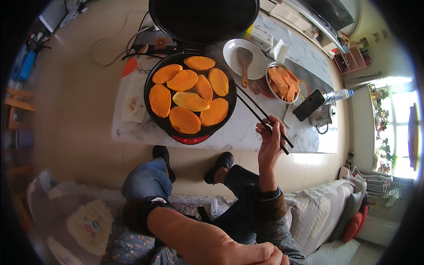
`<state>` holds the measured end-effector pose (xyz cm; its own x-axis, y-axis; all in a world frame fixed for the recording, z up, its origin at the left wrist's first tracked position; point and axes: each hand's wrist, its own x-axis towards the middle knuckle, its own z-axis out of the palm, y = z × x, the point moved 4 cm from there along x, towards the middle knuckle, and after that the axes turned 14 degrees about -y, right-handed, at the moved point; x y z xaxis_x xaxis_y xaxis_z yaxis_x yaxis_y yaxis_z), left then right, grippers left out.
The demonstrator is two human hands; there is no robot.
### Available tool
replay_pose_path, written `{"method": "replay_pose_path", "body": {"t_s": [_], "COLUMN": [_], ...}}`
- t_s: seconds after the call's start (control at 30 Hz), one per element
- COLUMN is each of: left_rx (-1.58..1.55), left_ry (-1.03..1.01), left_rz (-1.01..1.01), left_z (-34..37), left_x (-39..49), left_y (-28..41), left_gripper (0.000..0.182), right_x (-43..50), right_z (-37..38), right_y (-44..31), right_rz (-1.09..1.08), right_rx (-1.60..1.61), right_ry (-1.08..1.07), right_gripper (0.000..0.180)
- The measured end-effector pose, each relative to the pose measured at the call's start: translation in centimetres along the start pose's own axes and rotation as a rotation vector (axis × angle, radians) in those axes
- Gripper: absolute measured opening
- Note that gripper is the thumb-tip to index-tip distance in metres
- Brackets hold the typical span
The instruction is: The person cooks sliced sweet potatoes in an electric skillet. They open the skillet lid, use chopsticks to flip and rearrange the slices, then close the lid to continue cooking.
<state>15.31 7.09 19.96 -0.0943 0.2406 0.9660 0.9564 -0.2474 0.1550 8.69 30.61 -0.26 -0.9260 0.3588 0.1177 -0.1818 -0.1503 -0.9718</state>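
My right hand [272, 139] holds a pair of black chopsticks [256, 112], their tips at the right rim of a round black electric griddle [155, 124]. Several orange slices, apparently sweet potato [185, 120], lie spread over its hot plate. One paler, yellowish slice [191, 101] sits near the middle. The griddle's lid [203, 20] stands raised at the back, and red lights glow on its front panel [190, 140]. Close to the camera, my left hand [248, 253] is curled, with its fingers folded in. Part of it is cut off by the lower edge, and nothing shows in it.
Right of the griddle are a white plate [232, 54] with a wooden spatula [244, 64], and a metal bowl [271, 88] of more slices [282, 81]. Beyond lie a phone [309, 105], a plastic bottle [339, 95] and a glass pot [321, 115]. Cables [127, 49] trail off the table's left side.
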Motion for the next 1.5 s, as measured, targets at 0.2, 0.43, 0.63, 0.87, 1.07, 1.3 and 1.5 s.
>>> {"method": "replay_pose_path", "body": {"t_s": [0.2, 0.43, 0.63, 0.87, 1.07, 1.3, 1.5], "left_rx": [-0.046, -0.135, -0.127, -0.062, -0.035, -0.096, -0.056], "left_ry": [0.022, 0.093, 0.091, 0.073, 0.077, 0.075, 0.092], "left_rz": [-0.005, -0.031, -0.031, -0.040, -0.038, -0.067, -0.038], "left_z": [0.2, 0.8, 0.6, 0.3, 0.2, 0.0, 0.2], "left_x": [0.0, -0.2, -0.5, -0.8, -0.7, -0.6, -0.6], "left_y": [0.2, 0.7, 0.5, -0.1, 0.0, 0.0, -0.1], "left_gripper": [0.018, 0.018, 0.020, 0.022, 0.023, 0.023, 0.022], "right_x": [0.6, 4.4, 7.3, 7.9, 8.4, 8.8, 6.5], "right_z": [1.8, 4.5, 10.4, 11.1, 9.7, 8.5, 12.1], "right_y": [0.2, 1.4, 2.9, 3.5, 3.1, 1.4, 1.3], "right_rz": [-0.007, 0.058, 0.129, 0.162, 0.171, 0.194, 0.058], "right_rx": [0.061, 0.172, 0.098, -0.018, -0.054, -0.126, -0.133], "right_ry": [-0.096, -0.209, -0.339, -0.346, -0.325, -0.318, -0.466], "right_gripper": [0.031, 0.035, 0.036, 0.037, 0.036, 0.034, 0.032]}}
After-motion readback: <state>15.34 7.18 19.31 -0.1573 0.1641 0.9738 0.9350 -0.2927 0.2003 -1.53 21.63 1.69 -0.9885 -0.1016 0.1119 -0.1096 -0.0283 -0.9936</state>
